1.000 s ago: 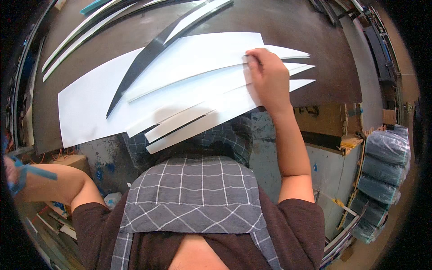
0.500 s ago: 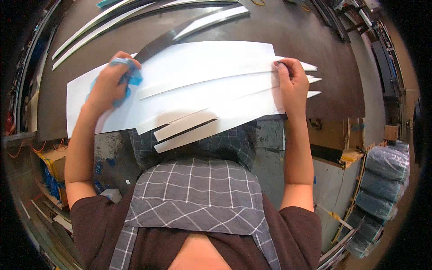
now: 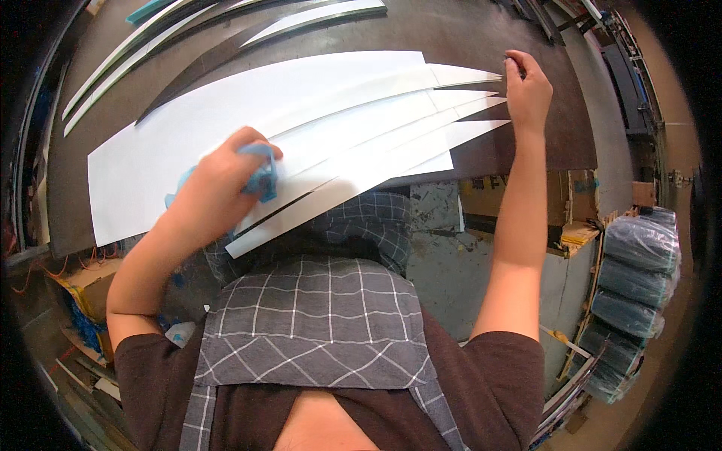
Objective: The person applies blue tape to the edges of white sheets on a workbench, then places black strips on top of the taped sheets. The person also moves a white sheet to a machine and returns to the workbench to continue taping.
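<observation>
A large white sheet [image 3: 158, 150] lies across the dark table, with several long, narrow white strips [image 3: 470, 75] fanned out on it. The strips' tapered ends stick out past the sheet's right side. My left hand [image 3: 218, 184] is closed on a crumpled blue cloth [image 3: 262, 171] over the strips' left ends. The palm hides part of the cloth. Off to the right, my right hand [image 3: 530, 94] is raised just beyond the strip tips, thumb and fingers pinched together. Whether something small sits in that pinch is hidden.
Beyond the sheet, more long white strips [image 3: 143, 56] and a white-and-dark piece [image 3: 320, 19] lie on the table [image 3: 466, 34]. A cardboard box [image 3: 523, 203] stands below the table's right front. Plastic-wrapped dark bundles [image 3: 635, 278] are stacked at the right.
My left hand has moved right and nearer with the blue cloth, onto the strips. My right hand has left the strip ends, going right and farther away. The view has shifted a little.
</observation>
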The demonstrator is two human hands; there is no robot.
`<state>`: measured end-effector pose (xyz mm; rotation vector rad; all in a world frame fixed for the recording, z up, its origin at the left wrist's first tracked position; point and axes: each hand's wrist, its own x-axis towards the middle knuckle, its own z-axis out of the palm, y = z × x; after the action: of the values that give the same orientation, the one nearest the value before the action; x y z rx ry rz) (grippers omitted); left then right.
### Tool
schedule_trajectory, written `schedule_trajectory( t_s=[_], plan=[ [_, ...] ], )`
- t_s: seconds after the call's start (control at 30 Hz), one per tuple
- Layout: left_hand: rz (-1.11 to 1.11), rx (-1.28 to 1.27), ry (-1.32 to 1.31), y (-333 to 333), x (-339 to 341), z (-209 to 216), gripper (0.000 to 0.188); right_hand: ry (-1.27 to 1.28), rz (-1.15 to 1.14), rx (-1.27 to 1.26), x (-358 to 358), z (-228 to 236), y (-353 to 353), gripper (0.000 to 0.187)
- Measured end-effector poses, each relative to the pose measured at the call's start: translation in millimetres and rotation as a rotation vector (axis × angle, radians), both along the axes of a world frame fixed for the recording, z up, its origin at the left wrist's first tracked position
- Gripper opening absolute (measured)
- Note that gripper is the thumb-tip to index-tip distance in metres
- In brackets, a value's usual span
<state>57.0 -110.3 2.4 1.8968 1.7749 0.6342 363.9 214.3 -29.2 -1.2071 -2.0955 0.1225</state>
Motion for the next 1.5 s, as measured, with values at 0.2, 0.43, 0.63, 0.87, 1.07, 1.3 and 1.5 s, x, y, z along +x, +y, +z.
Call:
schedule_trajectory(
  t_s=[0.2,0.43,0.63,0.87,1.07,1.3,1.5],
  plan=[
    [0.130,-0.004,0.146,10,-27,-5,0.039,-0.262,0.417,-0.291,-48,35,-64,0.022],
    [0.125,-0.027,0.099,17,-31,-1,0.028,-0.422,0.556,-0.350,-69,27,-79,0.017],
    [0.232,-0.133,0.298,34,-32,1,0.024,-0.494,0.548,-0.265,-81,23,-67,0.018],
    [0.193,0.139,0.201,25,-39,-7,0.020,-0.476,0.620,-0.186,-74,36,-80,0.025],
    [-0.022,-0.019,0.021,-22,0,16,0.024,-0.537,0.643,-0.384,-43,40,-109,0.025],
    [0.157,-0.008,0.167,-20,-4,4,0.022,-0.517,0.659,-0.391,-60,35,-108,0.024],
    [0.075,0.018,0.161,-19,-15,2,0.020,-0.434,0.561,-0.255,-71,26,-83,0.023]
  ],
)
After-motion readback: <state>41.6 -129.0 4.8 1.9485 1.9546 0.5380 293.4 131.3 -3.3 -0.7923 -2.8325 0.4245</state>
